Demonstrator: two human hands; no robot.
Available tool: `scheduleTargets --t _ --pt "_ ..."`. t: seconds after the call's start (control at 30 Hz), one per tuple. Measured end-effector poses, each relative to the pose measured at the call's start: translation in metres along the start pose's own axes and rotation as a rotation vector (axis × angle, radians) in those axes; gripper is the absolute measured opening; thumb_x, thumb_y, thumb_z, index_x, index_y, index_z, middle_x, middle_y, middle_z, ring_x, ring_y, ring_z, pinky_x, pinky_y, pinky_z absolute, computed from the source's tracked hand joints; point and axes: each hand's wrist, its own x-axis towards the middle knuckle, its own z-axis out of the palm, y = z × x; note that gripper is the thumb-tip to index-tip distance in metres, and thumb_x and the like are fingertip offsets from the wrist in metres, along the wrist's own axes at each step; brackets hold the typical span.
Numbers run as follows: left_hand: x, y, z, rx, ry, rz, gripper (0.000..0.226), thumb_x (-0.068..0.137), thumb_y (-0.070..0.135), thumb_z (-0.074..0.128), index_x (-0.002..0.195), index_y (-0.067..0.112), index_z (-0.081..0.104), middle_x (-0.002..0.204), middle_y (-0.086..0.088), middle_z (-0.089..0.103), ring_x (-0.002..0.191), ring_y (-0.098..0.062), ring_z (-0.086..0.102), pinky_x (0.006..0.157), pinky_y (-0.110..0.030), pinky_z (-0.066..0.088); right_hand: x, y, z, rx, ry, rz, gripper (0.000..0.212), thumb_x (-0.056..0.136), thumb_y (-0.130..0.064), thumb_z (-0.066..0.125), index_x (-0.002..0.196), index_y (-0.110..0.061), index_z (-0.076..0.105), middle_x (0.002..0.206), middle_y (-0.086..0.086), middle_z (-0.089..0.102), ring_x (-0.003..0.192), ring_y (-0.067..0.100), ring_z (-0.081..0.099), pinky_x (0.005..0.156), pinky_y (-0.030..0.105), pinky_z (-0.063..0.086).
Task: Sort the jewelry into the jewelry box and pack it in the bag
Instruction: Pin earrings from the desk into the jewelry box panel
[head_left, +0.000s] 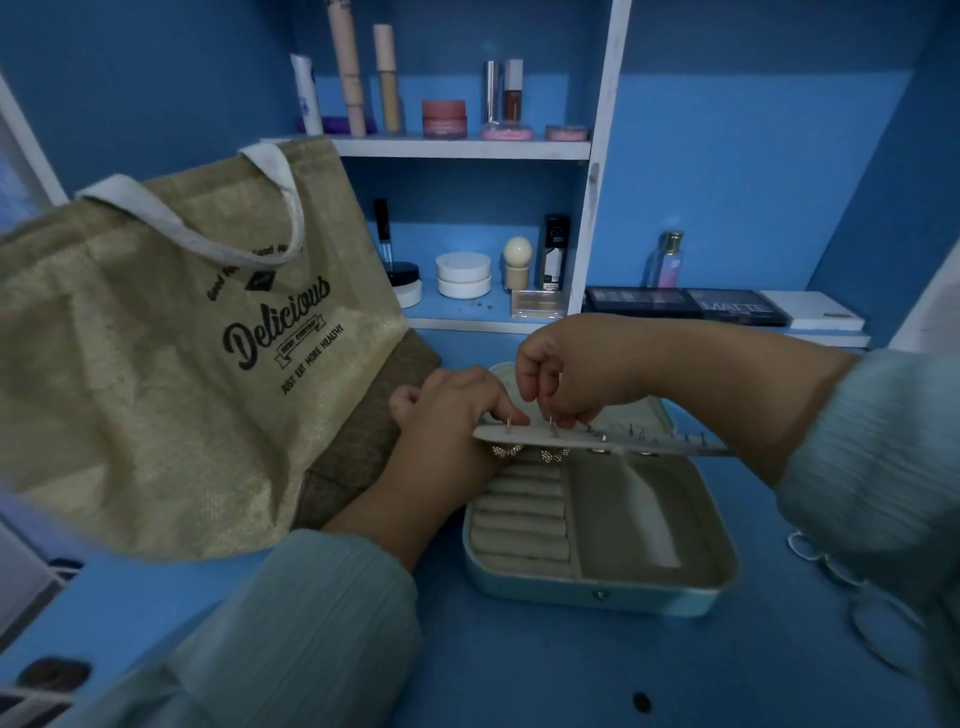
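We steady the earring panel with our left hand over the open jewelry box on the surface — right hand pinches a stud post; press straight, no bending.

Jewelry box: pale blue, rounded corners, lid open, sits flat on the blue tabletop. Beige lining; ring rolls in the left section, open compartments to the right. Small clasp on the front wall. Earring panel: white strip held roughly level over the box, stud posts poking up through it. 2 sparkly butterfly earrings hang under its left end. Bag: tan jute tote, white handles, "Delicious" print, standing just left of the box.
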Motion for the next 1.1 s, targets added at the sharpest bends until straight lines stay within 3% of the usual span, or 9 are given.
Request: scheduleTargets --t 0.57,0.77,0.87,1.1 --pt "-0.001 0.001 0.0 0.023 0.046 0.015 0.021 0.078 0.03 0.069 0.069 0.037 0.052 0.075 0.024 0.04 0.092 0.004 0.028 0.072 -0.025 0.007 -0.002 -0.002 0.002 -0.129 0.009 -0.062 0.024 0.082 0.003 0.056 0.082 -0.021 0.056 0.086 0.0 0.069 0.063 0.005 0.06 0.062 0.019 0.049" --pt "0.0 0.002 -0.001 0.025 0.038 0.008 0.026 0.079 0.026 0.067 0.064 0.039 0.05 0.076 0.024 0.041 0.094 0.004 0.03 0.071 -0.026 0.008 -0.002 0.006 0.002 -0.011 0.015 -0.012 0.019 0.084 0.001 0.059 0.088 -0.018 0.061 0.082 0.002 0.066 0.068 0.01 0.061 0.071 0.021 0.054" --pt "-0.001 0.001 0.0 -0.008 0.055 0.015 0.021 0.078 0.025 0.068 0.067 0.037 0.054 0.076 0.024 0.043 0.092 0.006 0.03 0.071 -0.025 0.007 -0.003 0.011 0.0 0.075 -0.007 0.03 0.014 0.086 -0.001 0.06 0.083 -0.014 0.064 0.076 0.002 0.065 0.064 0.007 0.061 0.064 0.013 0.053" --pt "-0.001 0.0 0.001 -0.011 0.072 0.026 0.02 0.077 0.023 0.068 0.066 0.035 0.056 0.075 0.024 0.043 0.091 0.005 0.03 0.072 -0.024 0.007 0.0 0.006 -0.001 -0.05 -0.044 0.012 0.016 0.085 -0.009 0.062 0.074 -0.019 0.065 0.07 -0.008 0.062 0.059 0.001 0.058 0.055 0.007 0.048"
